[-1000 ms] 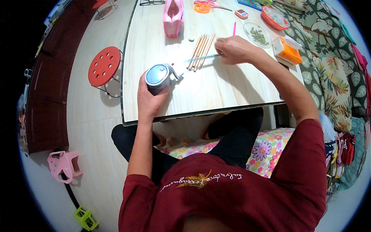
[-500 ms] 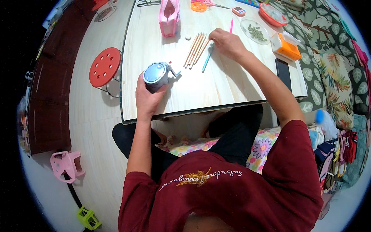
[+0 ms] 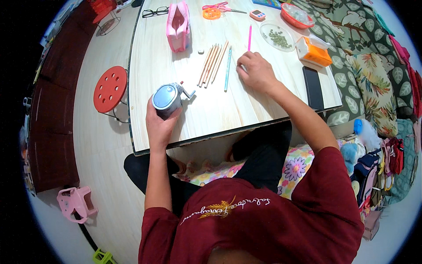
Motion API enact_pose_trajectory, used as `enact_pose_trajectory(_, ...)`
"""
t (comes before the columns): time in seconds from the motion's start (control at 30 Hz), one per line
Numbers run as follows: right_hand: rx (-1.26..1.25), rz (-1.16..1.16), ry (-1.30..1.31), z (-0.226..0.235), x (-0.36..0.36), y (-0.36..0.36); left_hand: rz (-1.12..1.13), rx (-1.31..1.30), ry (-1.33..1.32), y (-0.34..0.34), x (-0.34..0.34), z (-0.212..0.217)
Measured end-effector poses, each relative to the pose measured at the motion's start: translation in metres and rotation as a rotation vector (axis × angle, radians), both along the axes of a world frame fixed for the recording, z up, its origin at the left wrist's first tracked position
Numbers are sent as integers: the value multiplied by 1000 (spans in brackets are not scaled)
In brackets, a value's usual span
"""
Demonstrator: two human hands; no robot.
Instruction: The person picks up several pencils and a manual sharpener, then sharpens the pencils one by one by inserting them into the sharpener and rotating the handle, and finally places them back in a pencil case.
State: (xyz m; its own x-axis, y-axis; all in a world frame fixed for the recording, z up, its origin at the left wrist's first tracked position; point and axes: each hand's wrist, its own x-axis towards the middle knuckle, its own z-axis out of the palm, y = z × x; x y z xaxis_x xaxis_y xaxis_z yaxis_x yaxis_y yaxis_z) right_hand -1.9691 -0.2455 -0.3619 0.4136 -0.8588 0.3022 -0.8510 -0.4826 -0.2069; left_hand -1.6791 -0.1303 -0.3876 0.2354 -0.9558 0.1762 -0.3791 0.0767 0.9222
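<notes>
My left hand (image 3: 161, 127) is wrapped around a blue-grey crank pencil sharpener (image 3: 166, 97), near the table's left front part. The crank handle (image 3: 190, 93) sticks out to the right. Several wooden pencils (image 3: 213, 65) lie side by side on the table, right of the sharpener. Beside them is a light blue pencil (image 3: 227, 70). My right hand (image 3: 256, 72) rests low over the table just right of it, fingers bent and loosely apart, with nothing visible in them. A pink pencil (image 3: 250, 37) lies beyond that hand, its near end meeting the knuckles.
Around the white table (image 3: 198, 119) are a pink pencil case (image 3: 178, 33), eraser (image 3: 201, 51), glasses (image 3: 155, 12), scissors (image 3: 222, 7), a clear plate (image 3: 278, 37) with green bits, a red basket (image 3: 296, 16), an orange tissue pack (image 3: 313, 51) and a black phone (image 3: 313, 88). A red stool (image 3: 110, 89) stands left.
My right hand has left the far end of the wooden pencils and moved nearer, to the right of the blue pencil. The pencils now lie more evenly. My left hand still grips the sharpener.
</notes>
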Motion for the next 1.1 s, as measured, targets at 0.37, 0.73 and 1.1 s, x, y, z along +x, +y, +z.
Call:
enact_pose_trajectory(0.37, -121, 206, -98, -10, 15, 36, -26, -6, 27, 2, 0, 1)
enact_pose_trajectory(0.73, -387, -157, -79, -20, -20, -63, -5, 26, 14, 1, 0, 1)
enact_pose_trajectory(1.1, -199, -481, 91, -38, -24, -120, -12, 14, -20, 2, -1, 5)
